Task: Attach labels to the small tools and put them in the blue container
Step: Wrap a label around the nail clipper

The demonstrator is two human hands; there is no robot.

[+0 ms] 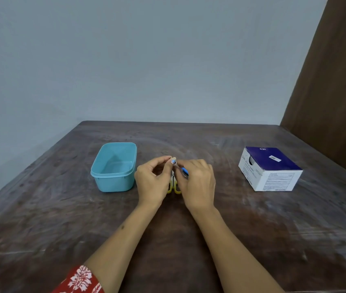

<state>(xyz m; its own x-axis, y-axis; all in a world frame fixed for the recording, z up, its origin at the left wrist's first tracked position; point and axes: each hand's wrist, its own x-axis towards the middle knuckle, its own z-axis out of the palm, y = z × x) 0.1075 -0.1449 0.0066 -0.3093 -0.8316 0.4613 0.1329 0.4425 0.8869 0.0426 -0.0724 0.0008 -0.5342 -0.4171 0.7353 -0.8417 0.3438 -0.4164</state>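
Observation:
At the middle of the brown table, my left hand (pixel 152 180) and my right hand (pixel 197 182) come together over a small tool with a blue handle (pixel 184 171). My right hand grips the blue handle. The tool's pale tip, where a small label seems to sit, is pinched between my left thumb and fingers. Under the hands lie small scissors with yellow handles (pixel 173 188), partly hidden. The blue container (pixel 115 168) stands open just left of my left hand, with nothing visible inside.
A white and dark-blue cardboard box (pixel 270 169) sits at the right of the table (pixel 231 240). A grey wall runs behind, and a brown panel rises at the far right.

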